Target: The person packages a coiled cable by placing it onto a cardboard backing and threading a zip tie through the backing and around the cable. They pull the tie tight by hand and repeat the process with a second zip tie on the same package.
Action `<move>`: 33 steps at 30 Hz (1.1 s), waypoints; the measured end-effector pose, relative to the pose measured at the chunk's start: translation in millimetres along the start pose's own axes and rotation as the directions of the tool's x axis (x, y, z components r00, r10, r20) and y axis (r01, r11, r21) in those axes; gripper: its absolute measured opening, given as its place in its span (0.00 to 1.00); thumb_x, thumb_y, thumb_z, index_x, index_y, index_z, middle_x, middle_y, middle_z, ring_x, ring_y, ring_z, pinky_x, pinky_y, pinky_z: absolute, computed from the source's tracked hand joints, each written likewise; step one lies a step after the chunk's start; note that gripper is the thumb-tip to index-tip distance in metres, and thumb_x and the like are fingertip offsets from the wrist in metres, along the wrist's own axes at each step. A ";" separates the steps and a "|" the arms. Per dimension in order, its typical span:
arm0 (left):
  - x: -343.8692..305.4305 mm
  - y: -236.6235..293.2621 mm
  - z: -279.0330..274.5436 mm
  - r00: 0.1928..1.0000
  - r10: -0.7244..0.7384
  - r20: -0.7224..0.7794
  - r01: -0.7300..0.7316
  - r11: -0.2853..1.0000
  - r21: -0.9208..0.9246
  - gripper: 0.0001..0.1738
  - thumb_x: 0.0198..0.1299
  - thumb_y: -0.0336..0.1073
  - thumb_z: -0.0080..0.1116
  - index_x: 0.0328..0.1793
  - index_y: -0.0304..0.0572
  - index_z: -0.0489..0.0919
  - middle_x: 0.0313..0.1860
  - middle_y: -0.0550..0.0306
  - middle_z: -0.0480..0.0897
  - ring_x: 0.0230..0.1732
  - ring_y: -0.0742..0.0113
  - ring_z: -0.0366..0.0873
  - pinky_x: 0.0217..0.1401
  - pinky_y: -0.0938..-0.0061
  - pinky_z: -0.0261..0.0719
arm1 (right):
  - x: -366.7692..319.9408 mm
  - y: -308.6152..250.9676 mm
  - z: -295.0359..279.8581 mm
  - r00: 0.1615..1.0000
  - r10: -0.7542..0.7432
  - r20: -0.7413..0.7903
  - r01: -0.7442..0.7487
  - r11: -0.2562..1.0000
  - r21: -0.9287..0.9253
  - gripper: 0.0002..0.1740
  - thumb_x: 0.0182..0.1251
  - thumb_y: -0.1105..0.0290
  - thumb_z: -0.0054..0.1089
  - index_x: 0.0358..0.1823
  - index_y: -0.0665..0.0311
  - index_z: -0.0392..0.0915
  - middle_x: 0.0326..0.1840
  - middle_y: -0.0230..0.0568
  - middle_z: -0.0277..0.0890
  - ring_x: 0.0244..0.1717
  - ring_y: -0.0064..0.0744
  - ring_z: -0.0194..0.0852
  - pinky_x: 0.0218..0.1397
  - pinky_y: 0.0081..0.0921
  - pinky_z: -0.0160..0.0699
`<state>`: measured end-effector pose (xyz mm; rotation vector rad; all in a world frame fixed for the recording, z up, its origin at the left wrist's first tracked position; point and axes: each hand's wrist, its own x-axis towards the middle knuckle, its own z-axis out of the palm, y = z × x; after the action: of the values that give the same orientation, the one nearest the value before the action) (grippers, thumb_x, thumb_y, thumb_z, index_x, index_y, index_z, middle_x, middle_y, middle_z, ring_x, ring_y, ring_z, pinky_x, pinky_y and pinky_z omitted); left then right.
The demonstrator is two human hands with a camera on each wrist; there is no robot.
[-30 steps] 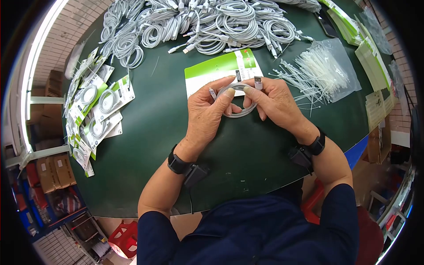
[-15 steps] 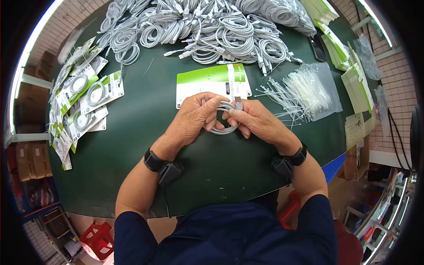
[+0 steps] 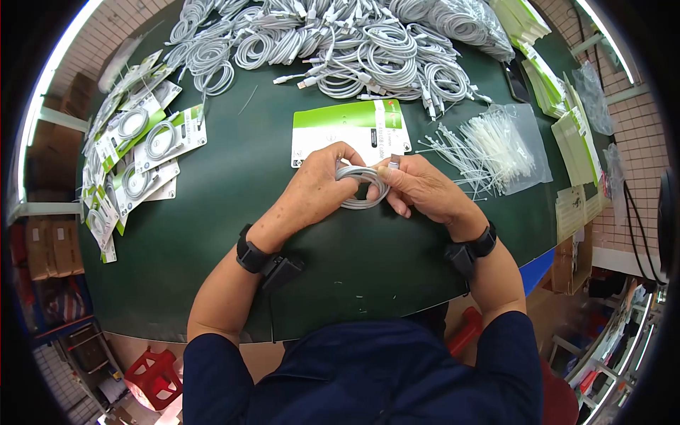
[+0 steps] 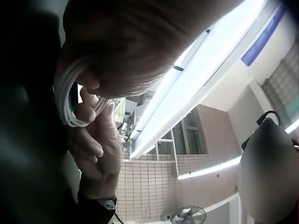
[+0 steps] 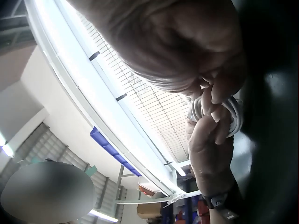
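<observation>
A coiled light grey cable [image 3: 363, 204] is held between both hands, just below a green and white card [image 3: 347, 134] lying on the dark green table. The left hand [image 3: 315, 185] grips the coil's left side, fingers curled round it. At the coil's right side the right hand [image 3: 425, 190] pinches it between thumb and fingers, with a metal USB plug [image 3: 394, 161] sticking up beside the thumb. The left wrist view shows the coil [image 4: 65, 100] looped about the fingers. In the right wrist view the coil [image 5: 236, 116] is partly hidden by fingers.
Many coiled cables [image 3: 382, 53] are piled at the back. Carded cables [image 3: 134, 152] overlap at the left. White cable ties [image 3: 496, 152] spill from a clear bag at the right, near a phone [image 3: 517, 81] and stacked green and white cards [image 3: 577, 145].
The head view has shifted. The left fingers have moved round the coil and now cover its left connector more; the right hand still pinches the other side.
</observation>
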<state>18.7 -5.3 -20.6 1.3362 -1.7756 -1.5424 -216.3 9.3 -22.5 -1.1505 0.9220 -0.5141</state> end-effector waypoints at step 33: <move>-16.3 33.1 14.0 0.807 0.491 -0.328 -0.407 0.865 0.294 0.51 0.61 0.29 0.72 0.88 0.35 0.56 0.77 0.36 0.67 0.70 0.55 0.74 0.61 0.63 0.78 | -13.1 -16.9 -4.7 0.977 -0.205 -0.058 0.193 0.966 -0.171 0.21 0.86 0.58 0.53 0.38 0.69 0.77 0.27 0.33 0.77 0.19 0.19 0.74 0.23 0.21 0.77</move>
<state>2.1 13.0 10.2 1.0988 -1.8475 -0.7804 -225.6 10.7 -2.8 -1.3908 0.9320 -0.6579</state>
